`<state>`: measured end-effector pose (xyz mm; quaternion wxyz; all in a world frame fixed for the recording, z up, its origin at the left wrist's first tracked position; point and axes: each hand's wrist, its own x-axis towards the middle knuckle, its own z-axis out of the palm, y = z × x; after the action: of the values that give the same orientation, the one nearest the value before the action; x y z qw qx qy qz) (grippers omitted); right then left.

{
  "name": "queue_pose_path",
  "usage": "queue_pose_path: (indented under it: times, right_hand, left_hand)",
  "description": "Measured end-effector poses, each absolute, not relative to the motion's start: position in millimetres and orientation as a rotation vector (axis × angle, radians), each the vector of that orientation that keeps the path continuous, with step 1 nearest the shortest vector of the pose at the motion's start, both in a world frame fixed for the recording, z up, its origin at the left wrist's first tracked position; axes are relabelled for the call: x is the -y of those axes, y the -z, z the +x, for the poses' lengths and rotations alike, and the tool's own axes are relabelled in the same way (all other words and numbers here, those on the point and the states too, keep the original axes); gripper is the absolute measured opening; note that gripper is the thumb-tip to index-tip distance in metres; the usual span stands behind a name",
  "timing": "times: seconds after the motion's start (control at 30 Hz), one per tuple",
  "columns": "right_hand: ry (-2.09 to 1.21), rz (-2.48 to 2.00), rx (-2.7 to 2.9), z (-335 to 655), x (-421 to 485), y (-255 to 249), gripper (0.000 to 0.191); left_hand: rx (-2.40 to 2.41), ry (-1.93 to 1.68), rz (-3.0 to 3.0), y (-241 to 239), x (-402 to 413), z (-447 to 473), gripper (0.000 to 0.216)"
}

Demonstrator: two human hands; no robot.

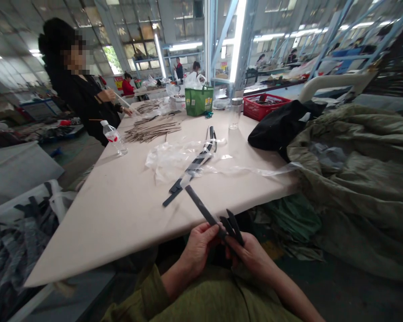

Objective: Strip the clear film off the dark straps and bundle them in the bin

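Both my hands are close together just off the table's near edge. My left hand point(201, 246) pinches a flat dark strip point(201, 205) between thumb and fingers, and the strip's far end points up and left over the table. My right hand point(246, 250) is closed on the lower part of the dark strips, with several short ends point(234, 223) sticking up beside its thumb. The lower ends are hidden behind my fingers. Ahead on the table lies a bundle of similar dark strips point(195, 165), partly under a crumpled clear plastic bag point(161, 158).
A plastic bottle point(114, 137) stands at the table's left edge by brown strips point(151, 129). Farther back are a green bag point(199, 101), a glass jar point(234, 114) and a red basket point(263, 106). A black bag point(275, 125) lies right. A co-worker point(77, 85) stands left.
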<state>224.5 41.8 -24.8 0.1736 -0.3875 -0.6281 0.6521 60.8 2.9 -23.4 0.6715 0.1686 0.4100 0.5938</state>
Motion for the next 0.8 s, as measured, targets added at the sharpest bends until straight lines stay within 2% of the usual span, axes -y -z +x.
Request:
queue_pose_path:
  times: [0.17,0.4,0.6,0.8]
  right_hand:
    - [-1.995,-1.094,1.761,254.9,-30.7,33.1,0.058]
    - [-1.825,-1.157,1.753,242.1,-26.8,28.1,0.062]
    - [-1.86,-1.192,1.833,275.2,-16.7,43.1,0.061]
    - [-1.737,-1.211,1.812,251.5,-21.8,46.2,0.059]
  left_hand:
    - [-1.041,-1.489,0.211,24.9,-8.1,41.8,0.03]
    - [-0.937,-1.211,0.415,27.6,5.9,71.8,0.029]
    - [-1.073,-1.389,0.32,32.5,0.4,56.4,0.031]
    - [-0.992,-1.136,0.479,39.0,7.0,74.7,0.035]
